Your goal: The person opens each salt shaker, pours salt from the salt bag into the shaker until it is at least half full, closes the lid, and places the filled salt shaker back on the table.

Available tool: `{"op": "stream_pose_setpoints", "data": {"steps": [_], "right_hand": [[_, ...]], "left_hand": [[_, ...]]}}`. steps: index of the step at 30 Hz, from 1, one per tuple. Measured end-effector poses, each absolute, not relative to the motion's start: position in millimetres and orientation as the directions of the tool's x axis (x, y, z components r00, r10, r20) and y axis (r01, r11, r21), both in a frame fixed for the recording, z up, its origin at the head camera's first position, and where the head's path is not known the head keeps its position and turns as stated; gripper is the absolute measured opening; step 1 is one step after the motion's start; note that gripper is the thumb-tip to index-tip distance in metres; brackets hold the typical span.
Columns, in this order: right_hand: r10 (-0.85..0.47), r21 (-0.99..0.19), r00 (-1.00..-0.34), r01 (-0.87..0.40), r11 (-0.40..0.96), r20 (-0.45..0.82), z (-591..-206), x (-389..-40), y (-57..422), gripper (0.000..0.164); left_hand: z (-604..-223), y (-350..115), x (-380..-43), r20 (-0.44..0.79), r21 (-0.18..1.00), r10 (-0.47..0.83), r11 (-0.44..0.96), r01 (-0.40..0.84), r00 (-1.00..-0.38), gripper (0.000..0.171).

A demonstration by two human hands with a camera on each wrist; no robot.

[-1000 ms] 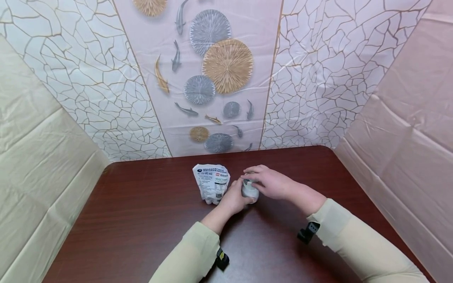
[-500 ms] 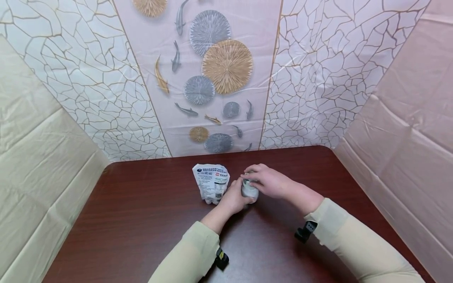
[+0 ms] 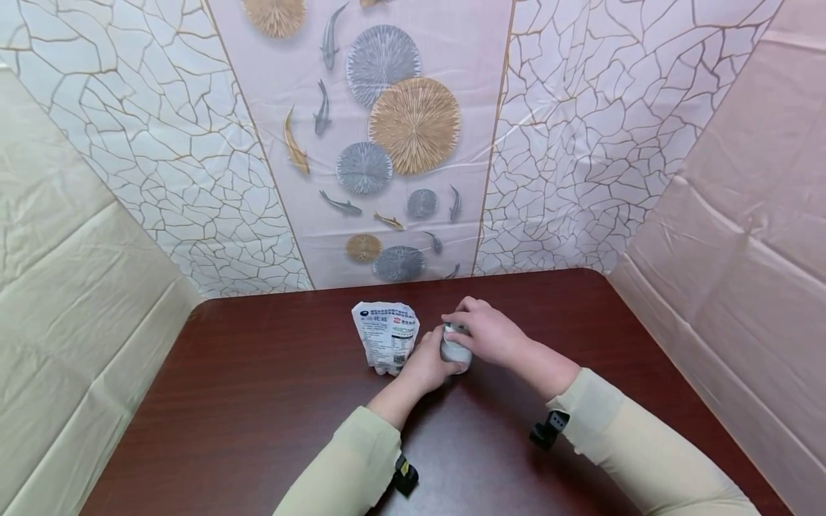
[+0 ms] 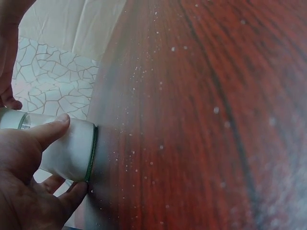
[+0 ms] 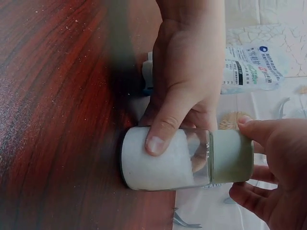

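Note:
A clear glass jar [image 5: 165, 172] of white, salt-like grains stands upright on the table between both hands. My left hand [image 3: 426, 364] grips its body, the thumb lying along the near side in the right wrist view. On top sits a pale green lid [image 5: 232, 155], which my right hand [image 3: 495, 334] pinches by its sides with fingers and thumb. From the head view, the fingers cover most of the lid. A white printed bag [image 3: 387, 338] stands just left of the jar, close beside the left hand.
Small white grains [image 4: 216, 110] are scattered over the dark red-brown table [image 3: 258, 401]. A patterned cloth backdrop [image 3: 413, 208] rises behind the table's far edge, with plain cloth walls on the left and right.
My right hand has turned a little at the lid, and its forearm has shifted slightly left. The left hand, jar and bag stay in place.

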State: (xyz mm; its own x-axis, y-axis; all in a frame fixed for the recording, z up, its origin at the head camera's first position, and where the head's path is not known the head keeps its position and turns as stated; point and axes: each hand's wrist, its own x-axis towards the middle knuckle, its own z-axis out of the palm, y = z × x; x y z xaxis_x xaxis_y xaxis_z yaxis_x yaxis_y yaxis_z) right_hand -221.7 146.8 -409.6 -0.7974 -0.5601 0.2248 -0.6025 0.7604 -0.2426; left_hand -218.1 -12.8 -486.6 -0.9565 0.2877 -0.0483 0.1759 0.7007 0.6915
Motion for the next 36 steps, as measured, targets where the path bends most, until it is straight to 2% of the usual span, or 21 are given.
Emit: {"op": "stream_pose_setpoints", "data": {"steps": [4,12,20,30,36], "right_hand": [[-0.514,-0.255,-0.830,-0.557,0.790,0.218,-408.5,-220.3,142.9,0.032],[-0.484,-0.268,-0.849,-0.527,0.807,0.211,-407.0,-218.1,139.8,0.031],[-0.496,-0.282,-0.838,-0.544,0.790,0.227,-415.2,-219.2,142.6,0.036],[-0.554,-0.318,-0.821,-0.567,0.760,0.141,-410.0,-216.9,145.5,0.040],[-0.563,-0.333,-0.815,-0.573,0.748,0.138,-409.5,-219.4,147.2,0.040]], "left_hand": [[-486.8,-12.8,-217.9,-0.042,0.697,0.288,0.694,0.178,-0.957,0.084],[-488.2,-13.6,-218.7,-0.039,0.704,0.294,0.686,0.182,-0.955,0.084],[-487.0,-13.7,-219.0,-0.051,0.702,0.294,0.690,0.175,-0.955,0.084],[-487.8,-12.5,-218.1,-0.045,0.695,0.284,0.698,0.174,-0.958,0.085],[-488.6,-12.2,-219.7,-0.043,0.694,0.277,0.700,0.170,-0.960,0.085]]}}
